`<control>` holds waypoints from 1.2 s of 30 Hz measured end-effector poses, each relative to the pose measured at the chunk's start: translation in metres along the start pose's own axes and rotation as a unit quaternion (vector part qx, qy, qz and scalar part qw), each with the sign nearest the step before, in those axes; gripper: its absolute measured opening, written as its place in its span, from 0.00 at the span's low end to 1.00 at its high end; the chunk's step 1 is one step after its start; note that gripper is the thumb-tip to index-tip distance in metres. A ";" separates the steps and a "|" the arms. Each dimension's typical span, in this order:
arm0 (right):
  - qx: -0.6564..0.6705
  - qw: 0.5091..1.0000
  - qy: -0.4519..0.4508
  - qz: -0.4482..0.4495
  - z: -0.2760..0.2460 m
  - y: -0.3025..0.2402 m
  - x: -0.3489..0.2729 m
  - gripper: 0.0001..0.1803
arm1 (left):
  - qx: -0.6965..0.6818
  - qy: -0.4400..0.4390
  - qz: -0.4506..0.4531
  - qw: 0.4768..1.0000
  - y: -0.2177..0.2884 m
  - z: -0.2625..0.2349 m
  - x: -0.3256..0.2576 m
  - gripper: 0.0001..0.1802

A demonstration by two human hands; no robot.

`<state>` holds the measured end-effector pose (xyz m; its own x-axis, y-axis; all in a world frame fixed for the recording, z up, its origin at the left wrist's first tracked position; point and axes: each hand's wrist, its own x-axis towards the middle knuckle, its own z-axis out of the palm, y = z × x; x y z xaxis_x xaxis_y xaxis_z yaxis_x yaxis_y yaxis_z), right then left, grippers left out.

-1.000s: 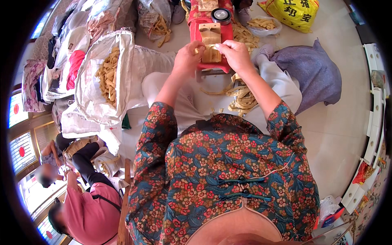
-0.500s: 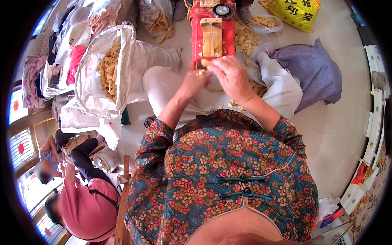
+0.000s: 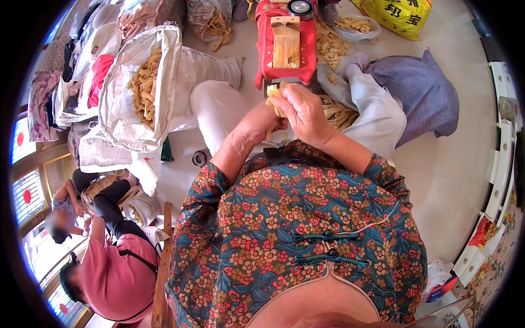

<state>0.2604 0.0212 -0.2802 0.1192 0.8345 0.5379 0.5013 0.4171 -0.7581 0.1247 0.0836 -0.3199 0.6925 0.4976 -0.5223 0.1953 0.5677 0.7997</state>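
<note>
A crumpled pale yellow strip (image 3: 274, 98) is pinched between my hands in front of the bench. My left hand (image 3: 257, 121) is closed around its lower part, the fingers mostly hidden. Against it from the right, my right hand (image 3: 304, 111) grips the same strip between thumb and fingers. Just beyond them stands a narrow bench with a red cloth (image 3: 266, 52), bearing a wooden block (image 3: 285, 46) with a raised far end. A roll of tape (image 3: 300, 7) lies farther back on it.
To the left, an open white sack (image 3: 112, 117) holds many yellowish strips (image 3: 145, 90). More strips (image 3: 331, 46) are heaped right of the bench, near a yellow bag (image 3: 395, 16). Blue-grey cloth (image 3: 421, 93) lies beside my right leg. Two people (image 3: 117, 273) sit at lower left.
Both hands have drawn slightly closer to my body, and the right has turned inward over the left. More of the yellow strip now shows above the fingers.
</note>
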 end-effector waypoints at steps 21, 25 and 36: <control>0.309 0.883 -0.069 0.346 -0.003 -0.005 0.013 0.10 | 0.427 0.223 0.503 0.717 0.039 0.009 -0.018 0.16; 0.056 0.989 -0.066 0.116 -0.003 -0.004 0.001 0.09 | 0.451 0.205 0.458 0.739 0.038 0.010 -0.017 0.14; 0.106 0.987 -0.045 0.117 -0.026 0.006 0.007 0.10 | 0.137 0.090 0.227 0.960 0.043 0.011 -0.020 0.07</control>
<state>0.2866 0.0200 -0.2709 0.1298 0.9413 0.3117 0.2783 0.2671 -0.9226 0.1263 0.0912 -0.2716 0.6235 0.7719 -0.1238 0.0935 0.0836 0.9921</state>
